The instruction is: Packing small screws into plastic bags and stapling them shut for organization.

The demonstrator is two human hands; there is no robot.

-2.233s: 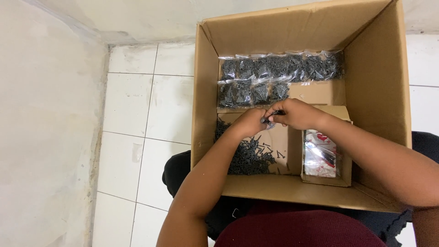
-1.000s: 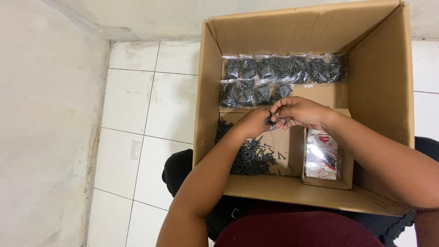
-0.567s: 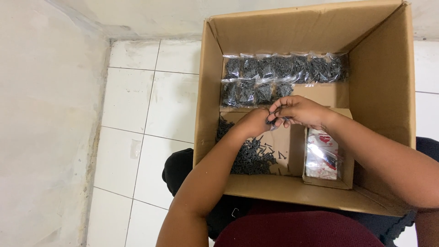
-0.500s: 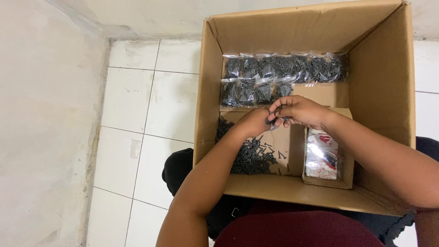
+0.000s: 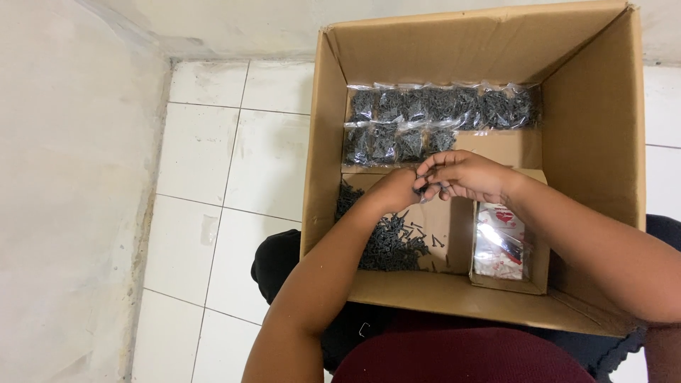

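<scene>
Black screws (image 5: pixel 389 245) just below both hands

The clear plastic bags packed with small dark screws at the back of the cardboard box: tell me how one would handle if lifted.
A clear plastic bag of dark screws would probably feel heavy for its size, being stuffed full. It would likely sag and shift, since the film looks thin and crinkled. Sharp tips might pierce it, judging by the loose dark screws in the cardboard box.
</scene>
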